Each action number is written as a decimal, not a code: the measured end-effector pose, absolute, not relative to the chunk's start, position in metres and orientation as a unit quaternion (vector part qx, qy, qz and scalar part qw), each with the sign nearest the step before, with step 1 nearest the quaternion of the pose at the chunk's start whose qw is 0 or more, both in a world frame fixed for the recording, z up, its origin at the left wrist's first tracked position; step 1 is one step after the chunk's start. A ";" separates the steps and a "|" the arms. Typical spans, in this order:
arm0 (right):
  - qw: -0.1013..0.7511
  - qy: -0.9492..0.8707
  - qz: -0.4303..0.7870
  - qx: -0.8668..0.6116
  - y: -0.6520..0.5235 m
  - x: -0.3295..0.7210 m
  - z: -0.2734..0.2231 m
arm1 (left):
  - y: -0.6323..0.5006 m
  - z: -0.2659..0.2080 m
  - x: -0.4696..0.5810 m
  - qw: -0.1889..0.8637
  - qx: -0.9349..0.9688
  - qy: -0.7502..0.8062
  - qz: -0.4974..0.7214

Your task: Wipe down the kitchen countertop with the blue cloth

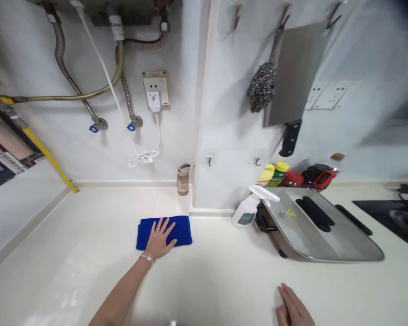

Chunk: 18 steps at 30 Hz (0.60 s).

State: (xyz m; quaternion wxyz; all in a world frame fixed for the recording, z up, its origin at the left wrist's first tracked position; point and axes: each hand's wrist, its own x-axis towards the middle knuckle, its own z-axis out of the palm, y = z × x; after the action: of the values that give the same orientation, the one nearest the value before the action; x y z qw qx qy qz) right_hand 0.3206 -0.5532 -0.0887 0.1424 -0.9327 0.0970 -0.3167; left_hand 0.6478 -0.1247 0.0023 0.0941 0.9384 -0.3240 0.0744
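My left hand (159,240) lies flat on a folded blue cloth (182,231), fingers spread over its top and thumb out to the right. The cloth rests on the white countertop (204,280), near the back wall. A bracelet circles the left wrist. At the lower right, my right hand (292,310) is partly cut off by the frame's bottom edge. Its visible fingers stretch forward over the counter, close together, and nothing shows in them. The nearest thing beyond it is a lidded electric pan (313,244).
A white spray bottle (246,210) stands against the pan's left side. Behind the cloth is a small brown-tinted bottle (183,181) in the wall corner. A cleaver (292,77) and a steel scrubber (262,86) hang on hooks. Jars (293,179) line the wall; a black cooktop (394,222) lies right.
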 end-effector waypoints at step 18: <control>0.155 0.153 -0.311 -0.925 -0.531 0.329 -0.065 | -0.194 -0.011 0.558 0.107 0.917 -0.358 0.140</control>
State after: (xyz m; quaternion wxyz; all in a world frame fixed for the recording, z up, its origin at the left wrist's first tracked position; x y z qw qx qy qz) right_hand 0.3292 -0.5309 -0.0650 0.1549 -0.9250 0.1534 -0.3112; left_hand 0.5578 -0.1941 -0.0106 0.1071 0.9172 -0.3576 0.1396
